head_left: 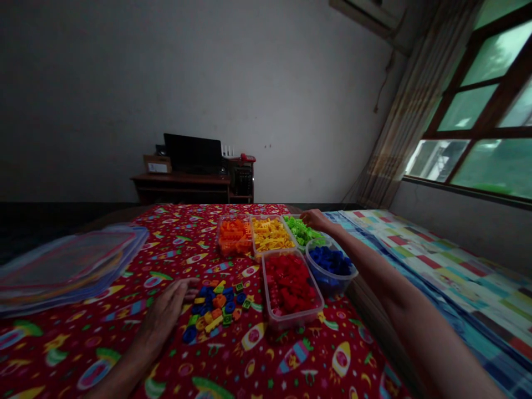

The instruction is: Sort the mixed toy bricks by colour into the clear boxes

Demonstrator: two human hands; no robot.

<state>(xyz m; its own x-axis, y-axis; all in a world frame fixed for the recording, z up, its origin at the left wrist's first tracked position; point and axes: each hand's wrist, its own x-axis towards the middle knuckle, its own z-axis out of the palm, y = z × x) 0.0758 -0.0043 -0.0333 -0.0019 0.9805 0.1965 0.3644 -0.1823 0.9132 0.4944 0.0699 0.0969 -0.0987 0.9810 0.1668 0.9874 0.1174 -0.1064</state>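
Observation:
A mixed pile of small plastic building bricks [218, 302] in blue, green, yellow and orange lies on the red patterned cloth. My left hand [172, 302] rests at its left edge, fingers stretched out and holding nothing. Farther back, my right hand [316, 220] is over the box of green bricks [301, 230], its fingers curled downward; whatever is between them is hidden. Around that box stand clear containers sorted by colour: orange bricks [234, 235], yellow bricks [271, 234], red bricks [288, 282] and a round tub of blue bricks [331, 260].
Stacked clear plastic sheets or lids [70, 263] lie at the left. A checked cover [428, 260] spreads out on the right, beyond my right forearm. By the far wall stands a desk [183, 180] with a black monitor [193, 153]. A curtain [407, 111] hangs beside the window.

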